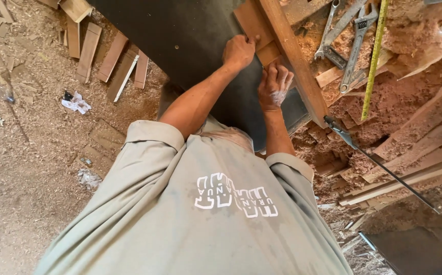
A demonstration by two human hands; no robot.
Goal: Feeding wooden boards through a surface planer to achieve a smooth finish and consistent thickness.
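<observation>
While both forearms extend forward over the dark machine table [190, 35], the left hand [238, 51] is closed in a loose fist with its fingers curled over the edge of a small wooden block [266, 51], holding it on the table against the long wooden fence rail [292, 61]. The right hand [275, 86] lies just below the block, fingers bent and pressed down beside the rail; whether it grips anything cannot be determined. A second flat board [249, 20] lies above the block, touching the rail.

Right of the rail, sawdust [404, 97] is heaped over the bench. Resting on it are two spanners [333, 30], an adjustable wrench [356, 51] and a yellow measuring tape [373, 61]. A thin dark rod [379, 163] slants across stacked timber strips [409, 173].

On the floor at left lie short offcuts [103, 56] and crumpled paper [75, 103]. The person's grey shirt [190, 214] fills the lower view.
</observation>
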